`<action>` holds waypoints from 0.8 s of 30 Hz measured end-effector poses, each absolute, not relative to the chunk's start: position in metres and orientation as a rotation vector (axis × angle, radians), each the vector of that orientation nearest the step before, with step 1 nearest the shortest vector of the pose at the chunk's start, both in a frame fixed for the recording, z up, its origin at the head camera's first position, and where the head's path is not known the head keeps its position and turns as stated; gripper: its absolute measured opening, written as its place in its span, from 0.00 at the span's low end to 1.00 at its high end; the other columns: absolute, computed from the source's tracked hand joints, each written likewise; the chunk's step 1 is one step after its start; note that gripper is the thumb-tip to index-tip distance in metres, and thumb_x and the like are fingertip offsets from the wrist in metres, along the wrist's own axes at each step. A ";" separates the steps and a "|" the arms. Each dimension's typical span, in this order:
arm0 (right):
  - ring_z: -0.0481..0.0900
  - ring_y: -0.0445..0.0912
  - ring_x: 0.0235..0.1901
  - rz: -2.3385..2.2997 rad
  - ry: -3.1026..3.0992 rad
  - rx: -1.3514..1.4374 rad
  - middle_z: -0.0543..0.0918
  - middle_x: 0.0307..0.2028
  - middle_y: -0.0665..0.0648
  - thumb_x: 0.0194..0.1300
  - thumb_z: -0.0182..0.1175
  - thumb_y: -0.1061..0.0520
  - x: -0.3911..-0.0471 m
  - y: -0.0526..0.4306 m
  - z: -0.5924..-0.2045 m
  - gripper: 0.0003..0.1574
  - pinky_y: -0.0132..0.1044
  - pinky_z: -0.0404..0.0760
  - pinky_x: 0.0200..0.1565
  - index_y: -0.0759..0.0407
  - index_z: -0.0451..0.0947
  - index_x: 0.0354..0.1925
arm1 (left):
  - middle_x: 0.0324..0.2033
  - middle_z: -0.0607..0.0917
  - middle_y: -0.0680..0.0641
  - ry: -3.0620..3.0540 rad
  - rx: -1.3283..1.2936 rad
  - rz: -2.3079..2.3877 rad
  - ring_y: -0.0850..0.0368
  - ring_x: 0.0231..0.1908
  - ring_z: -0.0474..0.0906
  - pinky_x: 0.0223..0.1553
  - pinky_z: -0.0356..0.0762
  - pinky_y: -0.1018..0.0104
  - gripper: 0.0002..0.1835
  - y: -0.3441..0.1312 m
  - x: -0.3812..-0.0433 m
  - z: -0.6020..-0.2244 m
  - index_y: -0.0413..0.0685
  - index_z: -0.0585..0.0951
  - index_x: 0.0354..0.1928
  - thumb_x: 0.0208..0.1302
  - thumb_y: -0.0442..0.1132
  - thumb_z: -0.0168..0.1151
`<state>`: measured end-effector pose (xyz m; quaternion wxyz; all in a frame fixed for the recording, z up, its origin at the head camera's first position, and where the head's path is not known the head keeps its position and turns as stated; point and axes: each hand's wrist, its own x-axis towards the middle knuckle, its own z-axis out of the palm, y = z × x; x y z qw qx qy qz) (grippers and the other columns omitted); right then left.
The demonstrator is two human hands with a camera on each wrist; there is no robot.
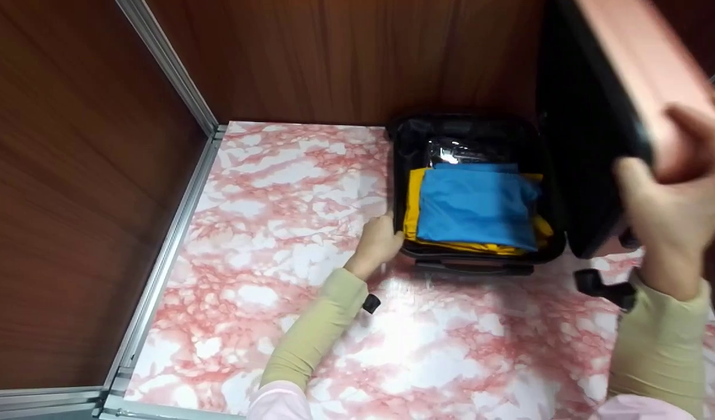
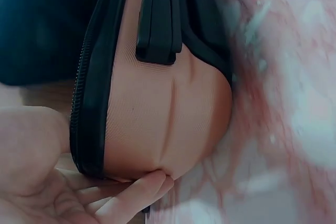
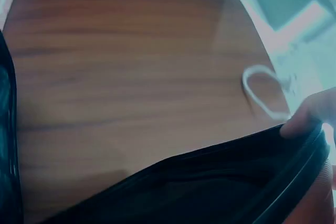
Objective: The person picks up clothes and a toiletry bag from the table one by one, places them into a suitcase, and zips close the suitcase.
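A pink suitcase (image 2: 142, 114) with black trim stands open on the floor, its dark lining showing in the head view. A folded blue cloth (image 1: 477, 204) lies in it on top of a yellow cloth (image 1: 414, 201), with a shiny clear package (image 1: 451, 153) behind them. My left hand (image 1: 378, 242) holds the near left corner of the suitcase's bottom half, fingers against the pink shell. On the right, my right hand (image 1: 678, 204) grips the edge of the raised lid (image 1: 591, 146), thumb on the inner side. The lid stands tilted up and is partly blurred.
A carry handle (image 2: 160, 24) sits on the suitcase's near side. Wood-patterned panels (image 1: 334, 64) rise behind and at the left, with metal rails (image 1: 177, 198) along the edges. The surface (image 1: 276, 233) has a pink and white marbled pattern. A white loop (image 3: 247, 85) hangs by the panel.
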<state>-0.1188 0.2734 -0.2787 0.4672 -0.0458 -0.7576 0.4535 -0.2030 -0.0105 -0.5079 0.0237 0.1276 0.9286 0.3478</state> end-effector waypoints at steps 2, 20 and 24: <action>0.70 0.48 0.58 1.027 -1.854 0.015 0.78 0.55 0.55 0.44 0.65 0.63 -0.121 0.258 -0.276 0.23 0.33 0.64 0.60 0.66 0.88 0.43 | 0.36 0.86 0.34 2.890 0.409 1.040 0.37 0.40 0.85 0.40 0.82 0.49 0.10 -0.005 -0.204 -0.507 0.34 0.81 0.45 0.65 0.33 0.62; 0.66 0.65 0.63 0.508 -1.974 0.439 0.81 0.54 0.60 0.38 0.73 0.49 -0.173 0.161 -0.368 0.22 0.64 0.58 0.63 0.53 0.84 0.36 | 0.34 0.86 0.36 2.913 0.442 0.913 0.40 0.39 0.85 0.38 0.82 0.51 0.14 0.002 -0.208 -0.506 0.34 0.78 0.49 0.63 0.33 0.61; 0.68 0.70 0.61 0.371 -2.041 0.621 0.81 0.53 0.61 0.42 0.75 0.54 -0.177 0.137 -0.405 0.21 0.70 0.61 0.59 0.58 0.83 0.38 | 0.29 0.86 0.37 2.997 0.543 0.923 0.40 0.36 0.85 0.37 0.82 0.49 0.03 0.000 -0.208 -0.511 0.36 0.81 0.35 0.62 0.29 0.60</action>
